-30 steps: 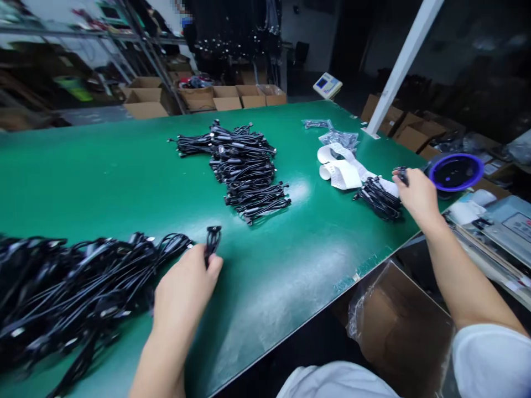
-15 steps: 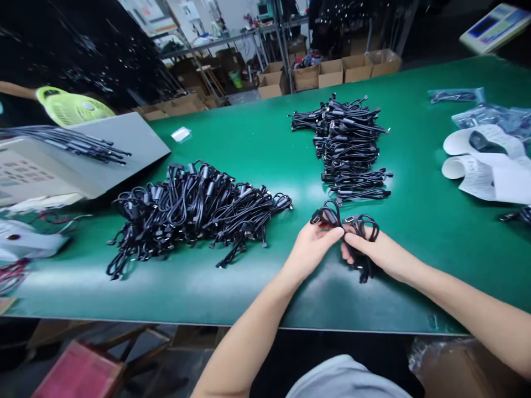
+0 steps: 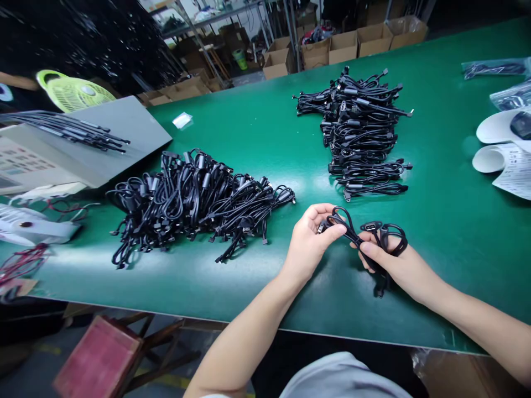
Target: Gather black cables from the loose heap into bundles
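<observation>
A bundled black cable (image 3: 354,236) is stretched between my two hands above the front of the green table. My left hand (image 3: 312,236) pinches one looped end, where a metal plug shows by the fingers. My right hand (image 3: 388,258) grips the middle of the bundle, with a loop lying over the hand and a connector hanging below. To the left lies a tangled heap of black cables (image 3: 199,199). Beyond my hands, bundled cables (image 3: 360,132) are stacked in rows.
At the left stands a pale machine housing (image 3: 124,138) with thin cables on top, near a yellow-green fan (image 3: 77,91). Papers (image 3: 512,166) and plastic bags (image 3: 495,67) lie at the right. Cardboard boxes (image 3: 344,48) stand behind the table (image 3: 249,287); a red stool (image 3: 99,356) is below its front edge.
My hands have moved apart, the right hand going rightward, and more of the cable bundle shows between them. The view has shifted slightly downward.
</observation>
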The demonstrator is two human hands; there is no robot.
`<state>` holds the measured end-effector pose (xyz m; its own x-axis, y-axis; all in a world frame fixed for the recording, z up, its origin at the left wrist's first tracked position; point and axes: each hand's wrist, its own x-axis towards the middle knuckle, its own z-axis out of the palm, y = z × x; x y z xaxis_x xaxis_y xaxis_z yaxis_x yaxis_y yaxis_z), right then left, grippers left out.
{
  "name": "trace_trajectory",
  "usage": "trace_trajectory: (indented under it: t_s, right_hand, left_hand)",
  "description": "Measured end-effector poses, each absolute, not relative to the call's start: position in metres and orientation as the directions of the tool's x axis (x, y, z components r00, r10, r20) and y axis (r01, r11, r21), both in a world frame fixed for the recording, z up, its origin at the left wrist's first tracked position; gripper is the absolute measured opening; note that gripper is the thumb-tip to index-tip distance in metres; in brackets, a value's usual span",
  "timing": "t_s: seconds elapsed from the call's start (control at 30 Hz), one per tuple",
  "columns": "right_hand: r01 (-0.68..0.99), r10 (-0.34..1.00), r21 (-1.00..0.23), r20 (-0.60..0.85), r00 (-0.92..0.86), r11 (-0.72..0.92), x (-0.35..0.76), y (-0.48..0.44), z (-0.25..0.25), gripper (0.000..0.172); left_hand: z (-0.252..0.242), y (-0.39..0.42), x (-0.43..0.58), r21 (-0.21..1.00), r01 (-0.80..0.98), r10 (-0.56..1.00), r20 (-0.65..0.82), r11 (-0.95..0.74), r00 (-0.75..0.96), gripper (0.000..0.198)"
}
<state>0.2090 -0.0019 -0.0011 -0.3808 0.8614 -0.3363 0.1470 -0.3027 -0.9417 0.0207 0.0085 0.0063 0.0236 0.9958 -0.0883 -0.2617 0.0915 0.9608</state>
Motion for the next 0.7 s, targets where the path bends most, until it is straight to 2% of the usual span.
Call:
trace_trajectory:
  t_s: [0.23,0.43,0.57,0.7]
  right_hand:
    - [0.172,0.868,-0.938,-0.343,-0.359,-0.300,0.210,-0.006,0.006,0.044]
    - [0.035,0.797,-0.931,-0.331,-0.505,-0.364,0.210,-0.004,0.005,0.039]
    - [-0.091,0.745,-0.881,-0.333,-0.577,-0.464,0.210,-0.003,0.000,0.034]
    - [-0.129,0.780,-0.882,-0.322,-0.537,-0.453,0.210,-0.001,0.000,0.029]
  left_hand:
    - [0.010,0.008,0.019,0.928,-0.357,0.993,-0.085,0.108,0.082,0.032]
    - [0.011,0.009,0.015,0.917,-0.374,0.986,-0.096,0.142,0.140,0.030]
    - [0.014,0.006,0.018,0.931,-0.314,0.973,-0.130,0.187,0.192,0.031]
    - [0.017,0.002,0.022,0.956,-0.214,0.965,-0.154,0.199,0.213,0.032]
